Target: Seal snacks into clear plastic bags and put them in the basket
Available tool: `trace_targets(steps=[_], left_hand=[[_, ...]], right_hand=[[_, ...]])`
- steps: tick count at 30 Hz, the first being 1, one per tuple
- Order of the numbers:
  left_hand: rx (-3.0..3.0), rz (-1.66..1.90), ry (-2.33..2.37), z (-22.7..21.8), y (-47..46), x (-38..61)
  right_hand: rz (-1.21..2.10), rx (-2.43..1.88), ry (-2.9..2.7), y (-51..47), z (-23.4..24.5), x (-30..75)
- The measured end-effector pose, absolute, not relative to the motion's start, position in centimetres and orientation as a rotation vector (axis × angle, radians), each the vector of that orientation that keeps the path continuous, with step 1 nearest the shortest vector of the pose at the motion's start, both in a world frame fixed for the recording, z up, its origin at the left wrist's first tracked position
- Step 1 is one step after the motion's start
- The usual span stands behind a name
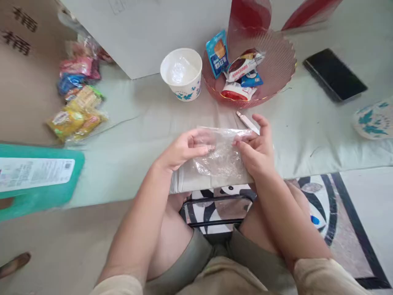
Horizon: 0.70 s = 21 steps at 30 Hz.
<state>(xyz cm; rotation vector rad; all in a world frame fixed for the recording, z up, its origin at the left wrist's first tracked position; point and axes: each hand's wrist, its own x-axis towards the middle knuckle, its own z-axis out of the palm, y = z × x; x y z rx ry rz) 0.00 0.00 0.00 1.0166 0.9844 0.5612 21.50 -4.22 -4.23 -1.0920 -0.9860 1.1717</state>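
Observation:
A clear plastic bag is stretched between my hands near the table's front edge. My left hand grips its left side, with the thumb in front and the fingers behind the film. On the other side, my right hand pinches the bag between thumb and fingers, its index finger raised. The bag looks thin and crinkled, and I see nothing inside it. Just beyond my right hand lies a narrow white strip, partly hidden by the fingers.
Behind the bag stand a white paper cup and a pink ribbed bowl with several wrapped snacks. Bagged snacks and a green container are at left. A black phone and another patterned cup lie at right.

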Motion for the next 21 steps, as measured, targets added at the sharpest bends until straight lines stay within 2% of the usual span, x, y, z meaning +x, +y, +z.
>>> trace_targets(steps=[6, 12, 17, 21], left_hand=[[0.938, 0.832, 1.026, 0.3, -0.5, 0.8], [1.058, 0.674, 1.114, 0.4, -0.4, 0.7], [0.982, 0.744, 1.09, 0.1, -0.3, 0.5], [0.94, 0.817, 1.027, 0.9, 0.0, 0.3]], right_hand=[[1.224, -1.096, -1.152, -3.9, -3.6, 21.8], [1.192, -1.188, -1.194, -4.1, -3.0, 21.6], [1.076, -1.159, -1.238, -4.5, -3.6, 21.9], [1.131, -1.055, -1.201, -4.7, -4.1, 22.2]])
